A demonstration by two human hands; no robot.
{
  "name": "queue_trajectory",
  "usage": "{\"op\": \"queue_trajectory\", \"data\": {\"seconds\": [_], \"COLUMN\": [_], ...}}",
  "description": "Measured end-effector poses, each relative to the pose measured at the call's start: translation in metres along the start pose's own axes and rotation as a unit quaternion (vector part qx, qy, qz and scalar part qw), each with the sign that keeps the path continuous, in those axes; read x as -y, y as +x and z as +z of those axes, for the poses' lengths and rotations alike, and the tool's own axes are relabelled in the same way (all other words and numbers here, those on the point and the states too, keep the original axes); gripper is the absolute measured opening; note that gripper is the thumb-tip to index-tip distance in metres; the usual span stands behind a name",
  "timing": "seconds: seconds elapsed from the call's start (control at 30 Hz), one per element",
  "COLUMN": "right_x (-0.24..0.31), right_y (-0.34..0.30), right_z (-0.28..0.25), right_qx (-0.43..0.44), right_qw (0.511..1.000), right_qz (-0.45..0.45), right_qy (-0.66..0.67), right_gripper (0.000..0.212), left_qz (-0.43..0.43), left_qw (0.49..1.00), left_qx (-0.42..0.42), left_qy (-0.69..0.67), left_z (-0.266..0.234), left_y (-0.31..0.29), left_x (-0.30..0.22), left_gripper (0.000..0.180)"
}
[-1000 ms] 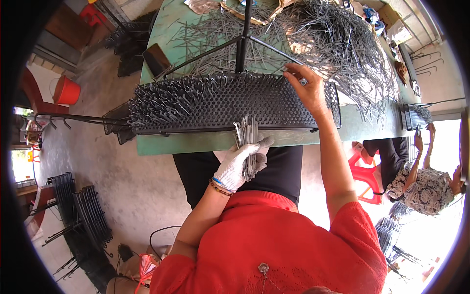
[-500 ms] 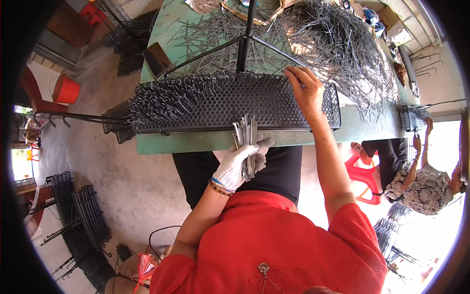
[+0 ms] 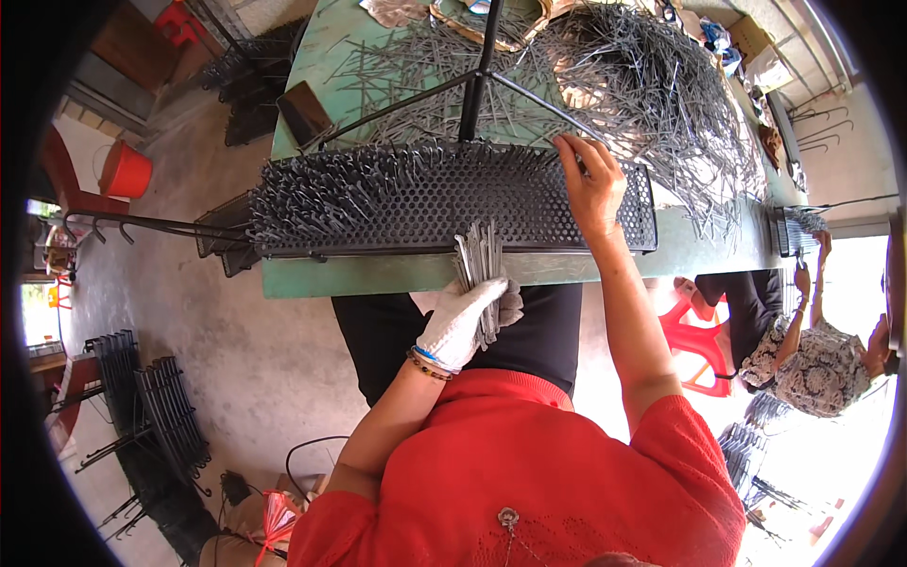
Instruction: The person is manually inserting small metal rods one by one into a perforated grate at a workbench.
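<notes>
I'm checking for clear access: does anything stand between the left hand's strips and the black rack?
Nothing visible does. The left hand holds the strips at the near edge of the rack, their tips overlapping it in this view. The right hand is to their right, over the rack.

The perforated rack (image 3: 529, 203) is satiny black metal; the bundled strips (image 3: 480, 253) look like dull grey metal, though too fine to be certain. Knitted cloth glove (image 3: 448, 329); smooth, matt-painted bench (image 3: 378, 276).

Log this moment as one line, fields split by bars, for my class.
left hand: gripping grey strips | right hand: over black rack, grip unclear | green table: loose strips behind rack
</notes>
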State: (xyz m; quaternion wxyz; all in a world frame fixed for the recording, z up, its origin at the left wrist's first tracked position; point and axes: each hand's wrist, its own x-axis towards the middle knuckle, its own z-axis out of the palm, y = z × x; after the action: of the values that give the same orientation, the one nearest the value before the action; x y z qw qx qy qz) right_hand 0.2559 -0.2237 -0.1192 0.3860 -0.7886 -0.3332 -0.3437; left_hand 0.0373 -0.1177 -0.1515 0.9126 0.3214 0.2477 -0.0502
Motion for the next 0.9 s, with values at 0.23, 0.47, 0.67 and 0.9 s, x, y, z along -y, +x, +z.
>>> {"op": "queue_trajectory", "data": {"seconds": [0.23,0.47,0.67,0.9], "right_x": [0.001,0.003,0.022,0.065], "right_y": [-0.001,-0.002,-0.006,-0.030], "right_z": [-0.004,-0.004,-0.009,-0.013], "right_qx": [0.025,0.043,0.024,0.343], "right_qw": [1.000,0.994,0.998,0.890], "right_qz": [0.012,-0.043,-0.028,0.200], "right_qy": [-0.012,-0.088,-0.058,0.227], "right_gripper": [0.011,0.011,0.013,0.023], "left_qz": [-0.005,-0.027,0.002,0.032], "left_qw": [0.998,0.996,0.999,0.999], "left_qx": [0.011,0.011,-0.006,0.005], "left_qy": [-0.060,-0.089,-0.043,-0.023], "left_z": [-0.003,-0.001,-0.003,0.000], "left_y": [0.000,-0.001,0.000,-0.004], "left_x": [-0.001,-0.004,-0.005,-0.012], "left_gripper": [0.019,0.019,0.017,0.016]}}
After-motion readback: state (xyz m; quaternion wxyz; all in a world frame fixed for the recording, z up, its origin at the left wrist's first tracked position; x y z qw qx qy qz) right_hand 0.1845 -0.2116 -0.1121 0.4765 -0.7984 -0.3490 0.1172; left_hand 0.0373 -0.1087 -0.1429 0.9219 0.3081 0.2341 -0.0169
